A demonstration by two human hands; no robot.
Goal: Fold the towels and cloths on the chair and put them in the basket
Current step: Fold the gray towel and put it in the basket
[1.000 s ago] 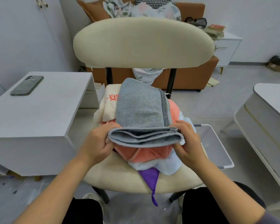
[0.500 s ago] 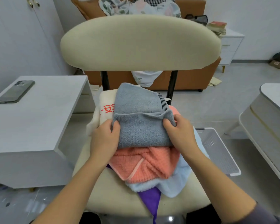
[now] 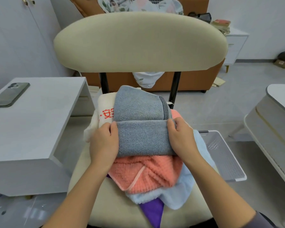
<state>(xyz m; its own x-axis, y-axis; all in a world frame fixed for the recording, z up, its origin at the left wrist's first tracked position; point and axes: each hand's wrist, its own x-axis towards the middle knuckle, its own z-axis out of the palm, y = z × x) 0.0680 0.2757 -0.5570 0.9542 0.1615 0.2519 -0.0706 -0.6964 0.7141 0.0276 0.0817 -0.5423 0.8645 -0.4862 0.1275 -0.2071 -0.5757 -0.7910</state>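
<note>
Both hands, left (image 3: 104, 142) and right (image 3: 181, 137), pinch the grey towel's (image 3: 143, 139) ends, long axis crosswise; basket (image 3: 227, 162) probably nearer the right.

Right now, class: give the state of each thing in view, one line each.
grey towel, half folded, near part laid over far part
left hand, grips the fold's left end
right hand, grips the fold's right end
coral towel, rumpled, unfolded, under grey towel
light blue towel, rumpled, unfolded
purple cloth, hangs over chair front edge
basket, visible part holds nothing
phone, lying face down
</note>
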